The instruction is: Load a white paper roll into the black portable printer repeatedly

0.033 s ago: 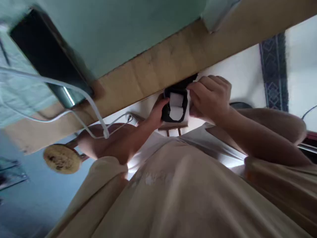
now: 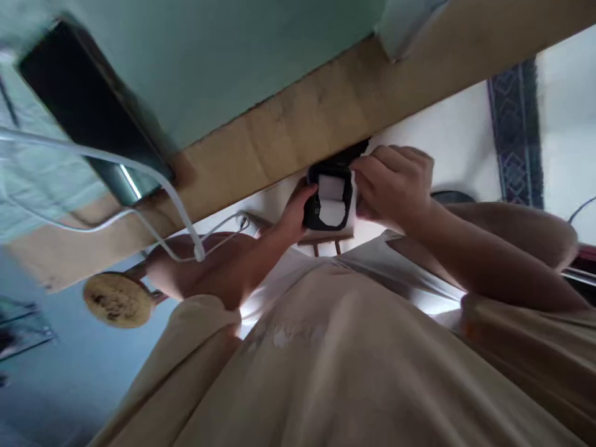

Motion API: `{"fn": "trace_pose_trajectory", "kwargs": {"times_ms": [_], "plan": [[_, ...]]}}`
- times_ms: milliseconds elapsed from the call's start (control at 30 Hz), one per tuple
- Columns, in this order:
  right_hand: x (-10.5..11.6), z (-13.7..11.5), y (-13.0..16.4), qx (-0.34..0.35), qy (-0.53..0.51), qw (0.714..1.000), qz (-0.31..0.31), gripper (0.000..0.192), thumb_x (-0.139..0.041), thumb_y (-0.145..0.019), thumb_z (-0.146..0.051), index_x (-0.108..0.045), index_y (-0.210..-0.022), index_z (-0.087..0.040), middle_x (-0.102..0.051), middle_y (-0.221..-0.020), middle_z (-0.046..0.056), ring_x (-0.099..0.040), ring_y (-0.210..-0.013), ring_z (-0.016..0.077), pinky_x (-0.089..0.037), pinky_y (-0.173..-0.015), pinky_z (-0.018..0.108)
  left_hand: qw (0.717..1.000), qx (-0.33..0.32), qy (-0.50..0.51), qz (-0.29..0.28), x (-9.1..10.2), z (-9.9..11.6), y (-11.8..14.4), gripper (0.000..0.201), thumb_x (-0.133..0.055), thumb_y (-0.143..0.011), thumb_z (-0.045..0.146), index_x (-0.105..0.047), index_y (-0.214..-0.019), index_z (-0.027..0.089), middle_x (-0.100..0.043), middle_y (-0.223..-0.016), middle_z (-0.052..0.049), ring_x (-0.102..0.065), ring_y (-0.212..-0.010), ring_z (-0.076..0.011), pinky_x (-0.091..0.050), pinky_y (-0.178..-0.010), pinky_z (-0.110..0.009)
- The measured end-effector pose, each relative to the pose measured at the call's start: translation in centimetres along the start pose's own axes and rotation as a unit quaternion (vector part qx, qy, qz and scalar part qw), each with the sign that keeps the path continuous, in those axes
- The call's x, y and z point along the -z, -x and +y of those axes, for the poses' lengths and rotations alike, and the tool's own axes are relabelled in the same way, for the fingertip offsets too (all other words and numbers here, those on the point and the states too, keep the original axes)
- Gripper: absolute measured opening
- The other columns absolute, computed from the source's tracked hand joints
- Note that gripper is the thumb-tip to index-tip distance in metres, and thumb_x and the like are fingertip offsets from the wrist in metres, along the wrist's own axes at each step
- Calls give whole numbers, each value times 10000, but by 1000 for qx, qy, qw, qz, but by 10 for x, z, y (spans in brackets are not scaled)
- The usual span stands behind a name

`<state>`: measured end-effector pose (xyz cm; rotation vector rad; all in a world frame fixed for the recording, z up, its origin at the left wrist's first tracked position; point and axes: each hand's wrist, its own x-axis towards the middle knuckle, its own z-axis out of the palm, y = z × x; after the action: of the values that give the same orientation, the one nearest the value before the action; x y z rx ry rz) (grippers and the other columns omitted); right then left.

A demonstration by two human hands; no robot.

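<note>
- White cable [image 2: 153, 180] trails across the left of view, clear of the hands.
- Left hand [image 2: 295, 211]: fingers curled against the left side of the small black device [image 2: 329, 202], steadying it.
- Device sits just under the wooden edge [image 2: 288, 143], white paper roll [image 2: 331, 198] showing in it.
- Right hand [image 2: 395, 183]: fingers closed over the device's right side.
- Judgement: keep both grips firm, keep the roll square.
- No legible writing; view blurred.

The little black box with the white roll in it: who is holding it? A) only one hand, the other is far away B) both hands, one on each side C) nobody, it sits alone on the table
B: the left hand and the right hand both grip the black box, one on each side.
</note>
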<state>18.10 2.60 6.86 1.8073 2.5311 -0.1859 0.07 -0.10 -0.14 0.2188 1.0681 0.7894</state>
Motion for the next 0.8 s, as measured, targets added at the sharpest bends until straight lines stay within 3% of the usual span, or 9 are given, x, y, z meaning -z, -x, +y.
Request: {"fn": "trace_pose_trajectory", "kwargs": {"times_ms": [100, 233, 367, 533, 633, 700, 800], "plan": [[-5, -11, 6, -4, -11, 999, -41, 411, -347, -996, -314, -752, -1051, -280, -731, -946, 14, -514, -685, 122, -192, -619, 309, 1000, -16, 3, -23, 2, -5, -1, 365, -710, -748, 437, -588, -1024, 233, -715, -1047, 7, -677, -1018, -189, -519, -924, -306], [-2, -22, 7, -3, -25, 990, -142, 416, -324, -1017, -351, -699, -1177, -271, -715, -1156, 40, -542, -701, 128, -147, -628, 322, 998, -41, -20, -43, 5, -8, 1, 340, -690, -780, 404, -597, -1062, 239, -694, -972, 6, -676, -983, -185, -523, -876, -292], [3, -27, 3, 7, -40, 976, -214, 402, -330, -1000, -302, -643, -1250, -266, -709, -1195, 80, -612, -764, 176, -230, -654, 316, 998, -29, -39, -32, 7, -8, 6, 362, -683, -794, 403, -582, -1103, 243, -691, -984, 3, -678, -980, -189, -524, -878, -307], [7, -20, 0, -20, -77, 964, -254, 494, -516, -875, -338, -555, -1360, -252, -732, -1094, 105, -657, -845, 253, -367, -698, 319, 998, 10, -50, -25, 3, -11, 11, 384, -707, -768, 408, -585, -1091, 240, -690, -922, 15, -677, -879, -163, -529, -795, -274], [20, -7, 1, -25, -169, 949, -264, 549, -564, -779, -280, -554, -1327, -248, -728, -1091, 55, -645, -831, 204, -424, -713, 300, 999, 31, -37, -9, 2, -14, 9, 325, -707, -765, 396, -583, -1014, 228, -668, -812, 25, -668, -787, -155, -528, -721, -266], [35, 0, 0, -11, -328, 905, -271, 516, -508, -774, -239, -554, -1288, -218, -718, -996, 25, -602, -732, 136, -438, -666, 261, 999, 37, -26, 2, 3, -16, 6, 326, -717, -760, 411, -583, -997, 233, -677, -807, 21, -675, -784, -161, -534, -704, -270], [61, -1, -5, 24, -555, 791, -256, 421, -478, -830, -268, -543, -1230, -156, -650, -829, -7, -534, -630, 67, -435, -576, 195, 999, 38, -10, 12, 5, -17, 3, 379, -738, -750, 465, -603, -1030, 248, -717, -888, 5, -700, -853, -174, -557, -747, -280]]}}
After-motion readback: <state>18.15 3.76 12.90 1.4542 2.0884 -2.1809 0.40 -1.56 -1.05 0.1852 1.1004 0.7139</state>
